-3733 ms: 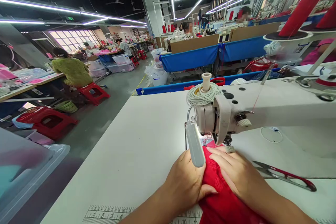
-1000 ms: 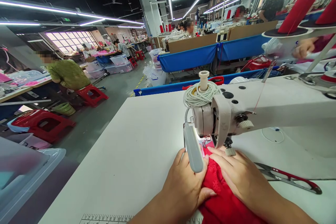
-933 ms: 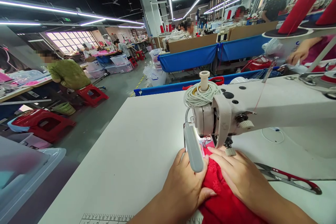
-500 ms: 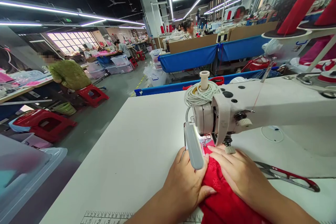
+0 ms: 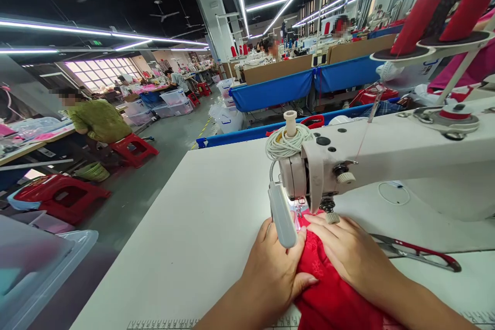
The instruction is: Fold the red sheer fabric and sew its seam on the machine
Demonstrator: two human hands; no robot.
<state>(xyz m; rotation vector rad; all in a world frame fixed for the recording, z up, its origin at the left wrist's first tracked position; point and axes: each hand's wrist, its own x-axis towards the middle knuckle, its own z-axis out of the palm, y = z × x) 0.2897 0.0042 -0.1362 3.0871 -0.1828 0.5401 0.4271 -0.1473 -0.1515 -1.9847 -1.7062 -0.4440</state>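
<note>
Red fabric with a lace pattern (image 5: 323, 273) runs from the front table edge up under the presser foot (image 5: 299, 211) of a white sewing machine (image 5: 386, 149). My left hand (image 5: 268, 263) rests along the fabric's left edge, thumb stretched over it and index fingertip touching it; its other fingers are partly hidden behind a grey lamp (image 5: 284, 216). Flat on the fabric's right side lies my right hand (image 5: 350, 250), fingers extended toward the needle area. Both hands press the cloth from above, close to the foot.
Thread snips or scissors with a red and dark handle (image 5: 421, 251) lie right of my right hand. A printed ruler (image 5: 162, 324) crosses the front of the white table (image 5: 185, 237). Red thread cones (image 5: 415, 26) stand behind the machine. A person (image 5: 96, 118) sits at left, near red stools (image 5: 65, 196).
The camera view has shifted slightly, so the machine sits a little further left in the picture. Both hands keep nearly the same pose on the red fabric.
</note>
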